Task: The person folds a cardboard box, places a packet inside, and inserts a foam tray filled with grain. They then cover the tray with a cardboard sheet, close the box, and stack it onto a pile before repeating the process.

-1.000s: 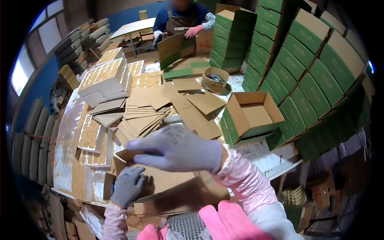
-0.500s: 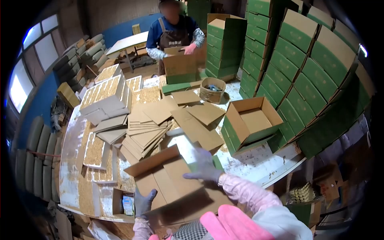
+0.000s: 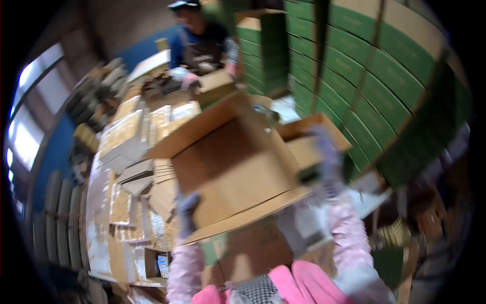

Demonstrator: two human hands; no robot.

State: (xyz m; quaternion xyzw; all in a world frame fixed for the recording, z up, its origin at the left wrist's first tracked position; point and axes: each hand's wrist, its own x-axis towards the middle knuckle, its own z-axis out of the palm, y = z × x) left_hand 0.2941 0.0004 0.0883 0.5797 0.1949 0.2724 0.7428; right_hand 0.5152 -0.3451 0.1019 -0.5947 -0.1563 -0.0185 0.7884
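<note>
A large open cardboard box is raised and tilted in front of me, its inside facing me. My left hand, gloved in grey, grips its left lower edge, with the fingers partly behind the cardboard. My right hand is beside the box's right side, raised and smeared by motion, so its fingers and any contact are unclear. Behind that hand sits a second open box on the table.
Tall stacks of green boxes stand at the right. Across the table a co-worker handles a box. White foam trays and cardboard sheets lie at the left. A small box stands at the near edge.
The large box has risen from the table and tipped up. My right hand has moved right and up. The co-worker's box is lower and turned, and the view has shifted.
</note>
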